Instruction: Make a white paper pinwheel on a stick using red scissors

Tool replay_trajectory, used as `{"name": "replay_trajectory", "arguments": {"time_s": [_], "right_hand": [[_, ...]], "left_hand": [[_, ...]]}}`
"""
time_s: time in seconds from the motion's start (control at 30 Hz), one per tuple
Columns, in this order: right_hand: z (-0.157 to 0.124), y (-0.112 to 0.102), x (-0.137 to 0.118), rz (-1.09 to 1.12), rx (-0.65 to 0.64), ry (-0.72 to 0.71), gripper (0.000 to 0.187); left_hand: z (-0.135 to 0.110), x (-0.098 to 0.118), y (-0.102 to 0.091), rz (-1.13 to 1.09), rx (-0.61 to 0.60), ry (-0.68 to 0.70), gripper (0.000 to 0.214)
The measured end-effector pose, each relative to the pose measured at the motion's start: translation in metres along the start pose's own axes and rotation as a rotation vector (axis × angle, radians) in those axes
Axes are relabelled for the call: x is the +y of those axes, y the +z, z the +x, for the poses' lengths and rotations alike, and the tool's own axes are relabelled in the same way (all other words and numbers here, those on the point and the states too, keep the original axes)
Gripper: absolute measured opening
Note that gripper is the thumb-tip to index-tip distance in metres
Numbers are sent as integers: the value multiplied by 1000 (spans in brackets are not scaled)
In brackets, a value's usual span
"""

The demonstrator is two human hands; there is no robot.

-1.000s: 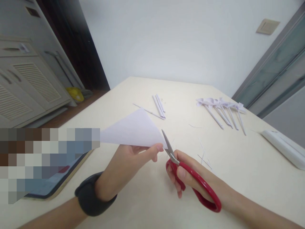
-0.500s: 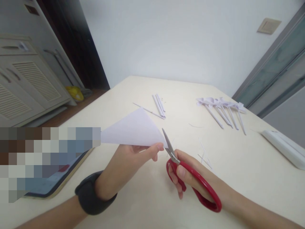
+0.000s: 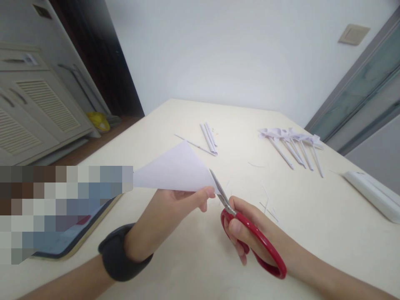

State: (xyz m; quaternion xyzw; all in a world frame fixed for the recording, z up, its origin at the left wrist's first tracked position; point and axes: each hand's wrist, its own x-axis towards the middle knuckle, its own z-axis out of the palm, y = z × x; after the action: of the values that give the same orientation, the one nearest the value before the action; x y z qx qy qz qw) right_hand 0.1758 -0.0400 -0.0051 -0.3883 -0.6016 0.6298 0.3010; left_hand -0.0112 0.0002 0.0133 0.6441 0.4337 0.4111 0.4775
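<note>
My left hand (image 3: pixel 175 208) pinches the near corner of a folded white paper triangle (image 3: pixel 175 168) and holds it above the cream table (image 3: pixel 312 233). A black band sits on that wrist. My right hand (image 3: pixel 253 233) grips red-handled scissors (image 3: pixel 250 237), fingers through the loops. The steel blades point up and left, and their tips meet the paper's right corner beside my left fingertips.
Several rolled white paper sticks with folded tops (image 3: pixel 290 143) lie at the far right, and a few plain paper sticks (image 3: pixel 208 139) at centre. Thin paper slivers (image 3: pixel 268 206) lie near my right hand. A white bar (image 3: pixel 371 193) sits at the right edge, a tablet (image 3: pixel 71 237) at left.
The scissors' handles have drawn together and the blades have edged left into the paper's corner. My left hand and the paper have stayed nearly still.
</note>
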Motion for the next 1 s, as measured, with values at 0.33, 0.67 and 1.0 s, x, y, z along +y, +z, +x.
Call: {"name": "replay_trajectory", "arguments": {"time_s": [0.33,0.67,1.0], "right_hand": [[1,3,6,-55,28,27,22],[1,2,-1,-92,52,70,20],[-1,2,4,6,-27,35,32]], "left_hand": [[-2,-1,1,57,1,-65,30],[-2,2,1,49,-19,-38,31],[-2,3,2,-10,1,-2,30]]}}
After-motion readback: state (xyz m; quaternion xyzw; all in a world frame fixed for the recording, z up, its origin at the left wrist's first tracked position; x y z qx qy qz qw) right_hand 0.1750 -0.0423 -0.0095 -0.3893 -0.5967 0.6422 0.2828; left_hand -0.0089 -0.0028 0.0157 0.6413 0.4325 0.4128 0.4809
